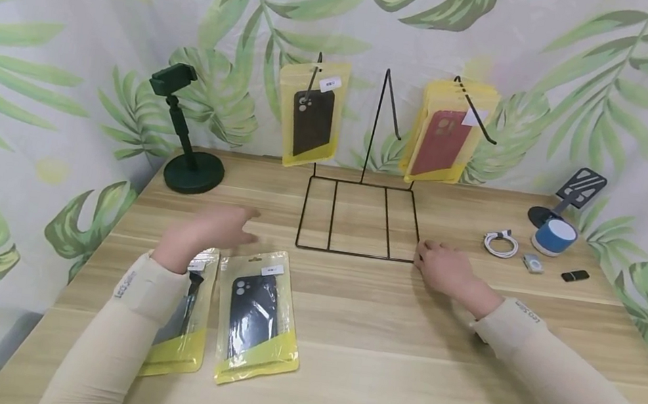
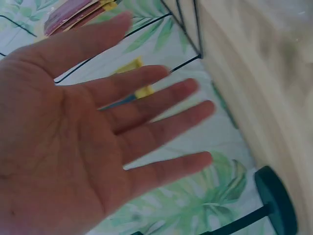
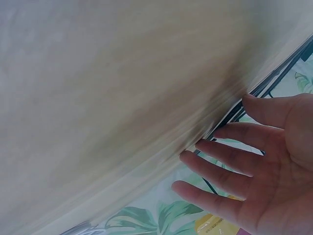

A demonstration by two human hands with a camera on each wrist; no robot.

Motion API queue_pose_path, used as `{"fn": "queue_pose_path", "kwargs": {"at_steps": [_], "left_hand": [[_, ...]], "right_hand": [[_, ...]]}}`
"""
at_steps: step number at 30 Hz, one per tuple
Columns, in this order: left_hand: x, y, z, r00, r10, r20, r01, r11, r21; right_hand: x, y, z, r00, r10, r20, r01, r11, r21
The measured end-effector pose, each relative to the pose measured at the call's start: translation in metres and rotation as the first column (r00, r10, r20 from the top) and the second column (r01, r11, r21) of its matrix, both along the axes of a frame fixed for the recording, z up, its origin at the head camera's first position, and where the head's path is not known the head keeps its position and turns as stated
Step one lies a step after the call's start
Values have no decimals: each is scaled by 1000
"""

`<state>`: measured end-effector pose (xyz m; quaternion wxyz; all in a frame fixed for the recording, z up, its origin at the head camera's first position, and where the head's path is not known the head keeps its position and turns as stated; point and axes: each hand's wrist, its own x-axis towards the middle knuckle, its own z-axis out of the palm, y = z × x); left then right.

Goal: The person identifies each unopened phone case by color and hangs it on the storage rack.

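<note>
My left hand (image 1: 221,226) hovers left of the black wire rack (image 1: 342,253), holding nothing. Its fingers (image 2: 161,127) are straight and spread in the left wrist view. Beside the rack's front right corner is my right hand (image 1: 444,267), its fingertips at the wire; fingers (image 3: 222,171) look extended in the right wrist view. Below my left hand lies a bagged black phone case (image 1: 253,312), with another bagged phone case (image 1: 181,320) partly hidden by my left sleeve. On the rack's hooks hang a bagged dark case (image 1: 312,122) and bagged red cases (image 1: 442,142).
A dark green phone stand (image 1: 194,172) stands at the back left. To the right are a coiled white cable (image 1: 501,244), a blue and white cylinder (image 1: 554,238), a small clip-like device (image 1: 533,263), a black stick (image 1: 575,276) and a dark folding stand (image 1: 574,190).
</note>
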<state>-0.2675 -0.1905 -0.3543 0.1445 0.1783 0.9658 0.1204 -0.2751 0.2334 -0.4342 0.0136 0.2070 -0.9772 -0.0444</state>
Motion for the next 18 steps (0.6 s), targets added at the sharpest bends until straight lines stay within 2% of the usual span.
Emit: {"fn": "queue_pose_path", "kwargs": {"at_steps": [2, 4, 11, 18], "left_hand": [[4, -3, -3, 999, 6, 46, -5, 1000, -26], [6, -7, -7, 998, 8, 58, -6, 999, -38], [6, -15, -21, 1000, -29, 9, 29, 996, -79], [7, -14, -34, 999, -33, -25, 32, 998, -48]], "right_hand": [[-1, 0, 0, 1000, 6, -1, -6, 1000, 6], [-1, 0, 0, 1000, 14, -5, -14, 1000, 12], [-1, 0, -1, 1000, 16, -21, -16, 1000, 11], [0, 0, 0, 1000, 16, -22, -15, 1000, 24]]}}
